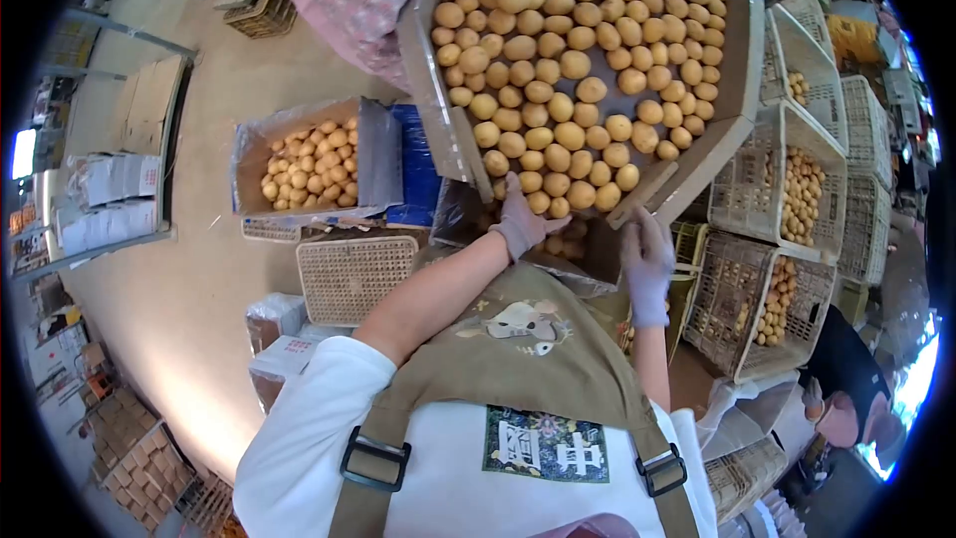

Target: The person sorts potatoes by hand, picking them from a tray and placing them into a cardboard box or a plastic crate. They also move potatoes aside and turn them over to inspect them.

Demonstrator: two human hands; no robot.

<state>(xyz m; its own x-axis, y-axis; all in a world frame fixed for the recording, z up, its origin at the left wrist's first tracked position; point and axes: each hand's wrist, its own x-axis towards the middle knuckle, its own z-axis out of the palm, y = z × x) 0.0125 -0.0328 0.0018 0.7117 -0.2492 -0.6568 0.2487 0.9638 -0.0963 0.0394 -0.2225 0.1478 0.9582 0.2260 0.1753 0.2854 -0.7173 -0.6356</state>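
I'm seeing a smooth beige floor (189, 279), a metal rack (119, 139) stacked with cardboard boxes (110, 179) far left, and bright daylight (911, 384) glaring lower right.

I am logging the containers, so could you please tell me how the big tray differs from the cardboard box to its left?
The tray is far wider than the cardboard box and narrows to a mouth; the box is a plain rectangle. The tray's fruit lies spread out; the box's is heaped. The left hand touches fruit at the tray's mouth; no hand nears the box. Both hold small yellow fruit.
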